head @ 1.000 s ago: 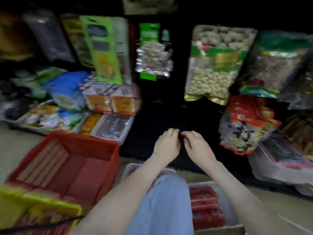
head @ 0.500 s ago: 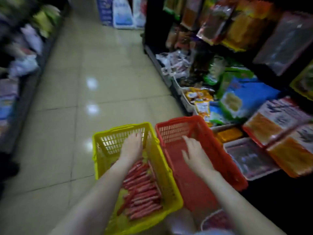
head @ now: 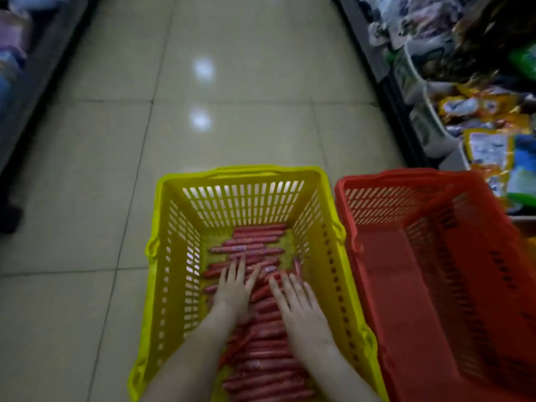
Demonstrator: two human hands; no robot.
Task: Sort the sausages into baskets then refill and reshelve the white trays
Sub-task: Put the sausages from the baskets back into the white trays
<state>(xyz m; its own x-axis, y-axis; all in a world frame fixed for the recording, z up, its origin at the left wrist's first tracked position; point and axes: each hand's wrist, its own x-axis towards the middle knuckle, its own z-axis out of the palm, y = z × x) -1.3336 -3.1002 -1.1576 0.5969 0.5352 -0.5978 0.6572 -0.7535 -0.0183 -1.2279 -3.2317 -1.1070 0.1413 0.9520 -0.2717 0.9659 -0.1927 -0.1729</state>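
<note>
A yellow basket point(head: 174, 256) stands on the tiled floor in front of me, its bottom covered with several red sausages point(head: 255, 242). Both of my hands are down inside it. My left hand point(head: 236, 288) lies flat on the sausages with fingers spread. My right hand point(head: 298, 306) lies palm down beside it, fingers apart, also resting on the sausages. Neither hand grips anything that I can see. A red basket point(head: 435, 256) stands touching the yellow one on its right; I see nothing in it. No white tray is in view.
A low shelf with snack packets point(head: 487, 111) in white bins runs along the right side of the aisle. Another dark shelf edge point(head: 34, 82) runs along the left. Glossy floor tiles point(head: 232, 97) stretch ahead between them.
My view swung from the shelf to the aisle and down over the baskets. My right hand moved from the red basket into the yellow one; both hands now rest on the sausages.
</note>
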